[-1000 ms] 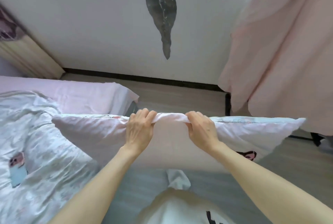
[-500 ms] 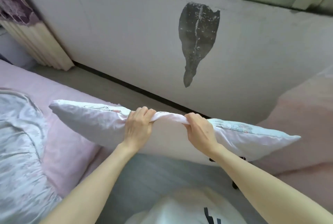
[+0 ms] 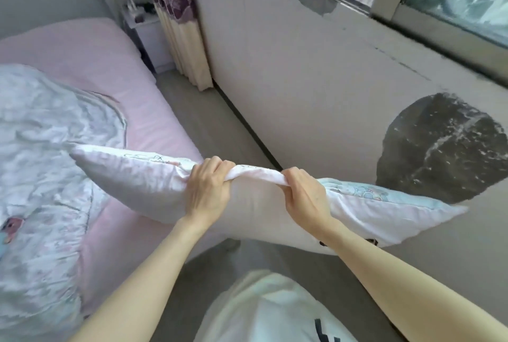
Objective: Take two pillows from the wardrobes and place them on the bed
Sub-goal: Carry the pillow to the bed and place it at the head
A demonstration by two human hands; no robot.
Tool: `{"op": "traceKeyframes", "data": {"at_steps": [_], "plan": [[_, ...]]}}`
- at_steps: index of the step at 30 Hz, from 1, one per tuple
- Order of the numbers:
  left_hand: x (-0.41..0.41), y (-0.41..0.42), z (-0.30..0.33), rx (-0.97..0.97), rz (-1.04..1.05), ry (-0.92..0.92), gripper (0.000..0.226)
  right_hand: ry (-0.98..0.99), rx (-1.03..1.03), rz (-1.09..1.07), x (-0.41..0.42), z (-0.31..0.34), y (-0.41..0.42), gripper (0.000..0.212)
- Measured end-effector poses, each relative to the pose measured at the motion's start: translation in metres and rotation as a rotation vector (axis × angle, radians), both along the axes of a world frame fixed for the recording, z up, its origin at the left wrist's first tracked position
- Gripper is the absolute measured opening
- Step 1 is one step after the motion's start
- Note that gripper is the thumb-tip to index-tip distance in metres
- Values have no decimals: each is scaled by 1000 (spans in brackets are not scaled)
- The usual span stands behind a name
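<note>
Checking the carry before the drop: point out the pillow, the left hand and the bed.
pillow (image 3: 132, 179), head view, on its pale left half.
left hand (image 3: 210, 190), head view, on its back.
bed (image 3: 154, 132), head view, on bare pink sheet.

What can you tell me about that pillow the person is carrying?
The pillow is long and soft, in a pale pink-white fabric case with a light blue cartoon print toward its right end. It hangs in the air, roughly level, held by its bunched upper edge: the left hand and the right hand each have a grip on that edge near the middle. Its left corner reaches over the pink bed and the crumpled quilt; its right end is in front of the wall.
</note>
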State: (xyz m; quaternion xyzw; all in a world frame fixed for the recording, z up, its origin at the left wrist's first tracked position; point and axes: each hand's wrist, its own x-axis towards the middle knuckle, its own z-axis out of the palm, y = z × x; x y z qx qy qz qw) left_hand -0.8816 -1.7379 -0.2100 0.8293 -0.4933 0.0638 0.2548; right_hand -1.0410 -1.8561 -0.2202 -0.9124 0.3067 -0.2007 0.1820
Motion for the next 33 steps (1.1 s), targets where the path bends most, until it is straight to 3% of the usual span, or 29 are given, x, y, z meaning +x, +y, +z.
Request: {"op": "traceKeyframes", "data": {"at_steps": [4,7,13,16,25,33], "plan": [[54,-33,3,-21,144,-40,11,-29,-24,140,73,4,-55,12],[109,-65,3,-55,234,-92,26,-55,-20,252,143,6,-100,4],[230,-115,0,-72,381,-107,18,-19,-28,423,289,8,-171,21],[283,-136,3,-47,477,-56,17,-12,-10,498,353,16,-196,19],[448,-212,24,-65,631,-76,28,-92,-46,606,546,30,-278,21],[602,-278,37,-87,889,-122,25,-94,-27,743,733,29,-342,15]]}}
